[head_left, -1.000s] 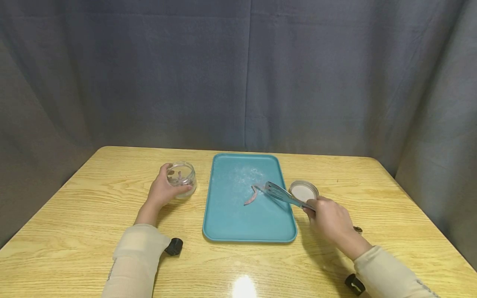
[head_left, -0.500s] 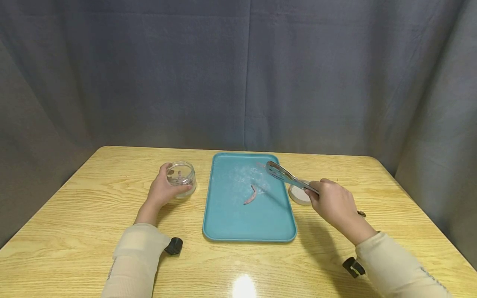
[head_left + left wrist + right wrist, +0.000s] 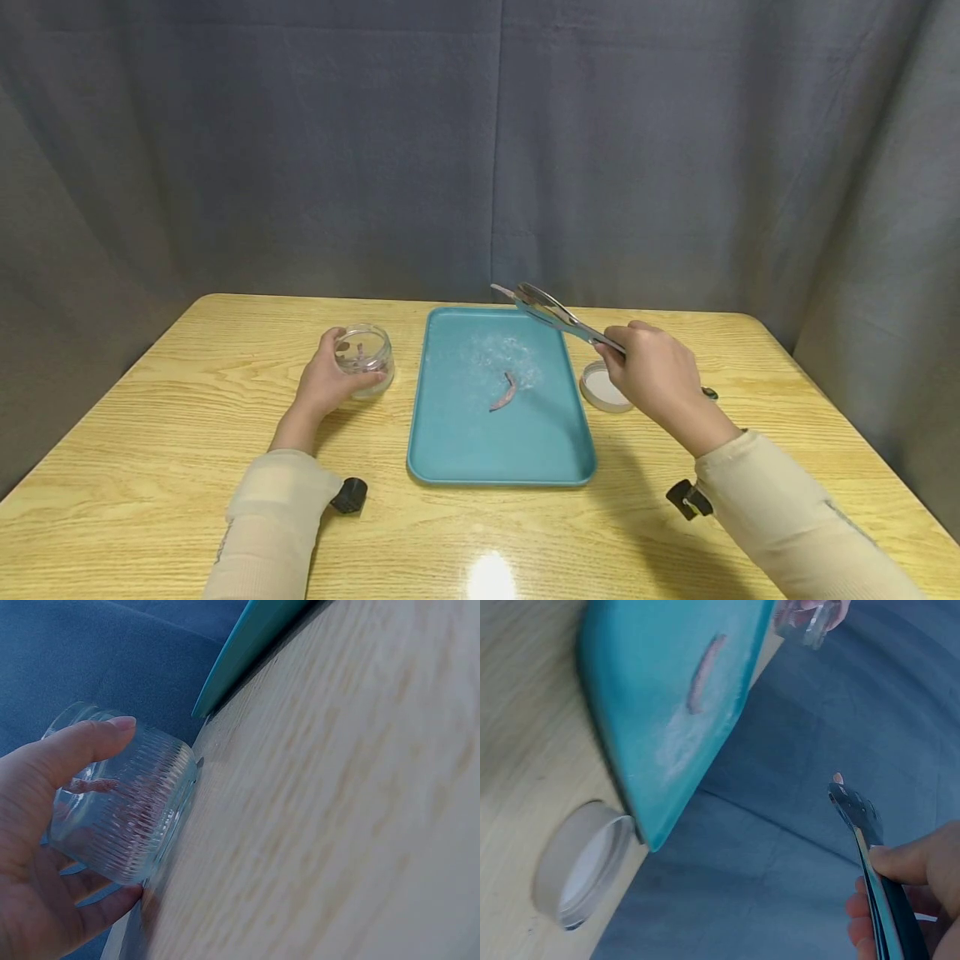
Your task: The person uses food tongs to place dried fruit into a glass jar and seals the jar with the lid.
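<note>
My left hand (image 3: 330, 385) curls round a ribbed glass jar (image 3: 139, 802) that stands on the table left of the tray. Inside the jar, pinkish strips (image 3: 94, 785) show through the glass. My right hand (image 3: 651, 367) grips metal tongs (image 3: 547, 308), raised above the far right part of the teal tray (image 3: 465, 450). Between the tong tips a thin pinkish strip (image 3: 502, 290) sticks out to the left. Another curved pinkish strip (image 3: 505, 393) lies on the tray beside a patch of white powder (image 3: 498, 354).
A round lid (image 3: 603, 387) with a white inside lies on the wooden table (image 3: 187, 400), close to the tray's right edge. A grey curtain (image 3: 337, 150) hangs behind the table.
My right hand has lifted the tongs from the tray, up and away, with a strip of the pinkish stuff in them. The left hand and jar have stayed in place.
</note>
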The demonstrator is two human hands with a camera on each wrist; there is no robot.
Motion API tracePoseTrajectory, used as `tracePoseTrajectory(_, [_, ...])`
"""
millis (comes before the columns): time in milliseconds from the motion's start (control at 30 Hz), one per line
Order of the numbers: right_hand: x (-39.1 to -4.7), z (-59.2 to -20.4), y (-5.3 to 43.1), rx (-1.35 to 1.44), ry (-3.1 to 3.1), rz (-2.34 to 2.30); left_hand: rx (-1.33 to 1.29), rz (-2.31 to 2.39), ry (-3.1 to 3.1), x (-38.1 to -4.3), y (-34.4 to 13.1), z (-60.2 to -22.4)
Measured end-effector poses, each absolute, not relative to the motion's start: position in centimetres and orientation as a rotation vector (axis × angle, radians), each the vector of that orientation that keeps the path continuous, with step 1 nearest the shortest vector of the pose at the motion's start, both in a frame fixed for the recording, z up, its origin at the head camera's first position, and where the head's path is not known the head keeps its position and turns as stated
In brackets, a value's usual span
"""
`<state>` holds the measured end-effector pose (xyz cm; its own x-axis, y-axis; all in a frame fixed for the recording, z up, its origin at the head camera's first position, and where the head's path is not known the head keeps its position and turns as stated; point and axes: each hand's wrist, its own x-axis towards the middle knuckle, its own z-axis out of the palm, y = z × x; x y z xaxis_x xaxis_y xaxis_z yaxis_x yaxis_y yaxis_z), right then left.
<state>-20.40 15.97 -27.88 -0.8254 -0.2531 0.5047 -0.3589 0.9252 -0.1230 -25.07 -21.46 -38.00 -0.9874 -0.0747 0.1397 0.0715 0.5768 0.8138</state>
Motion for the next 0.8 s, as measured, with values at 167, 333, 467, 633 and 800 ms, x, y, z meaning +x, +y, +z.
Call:
tracePoseTrajectory(167, [-20.6, -27.1, 14.8, 0.459, -2.563, 0.301, 0.006, -1.382, -2.647, -25.0, -21.4, -37.9])
tracePoseTrajectory(333, [-20.7, -26.4, 13.4, 0.485, -2.539, 0.296, 0.001, -1.387, -2.645, -25.1, -21.5, -38.0])
tracePoseTrajectory(467, [-20.9, -25.9, 12.0, 0.503, -2.536, 0.304, -0.005, -1.391, -2.640, -25.1, -21.5, -38.1])
tracePoseTrajectory(633, [-21.1, -25.6, 10.1, 0.519, -2.547, 0.329, -0.011, -1.385, -2.641, -25.1, -21.5, -38.2])
tracePoseTrajectory(800, [-21.2, -25.4, 8.1, 0.558, -2.518, 0.355, -0.008, -1.381, -2.639, -25.1, -21.5, -38.1])
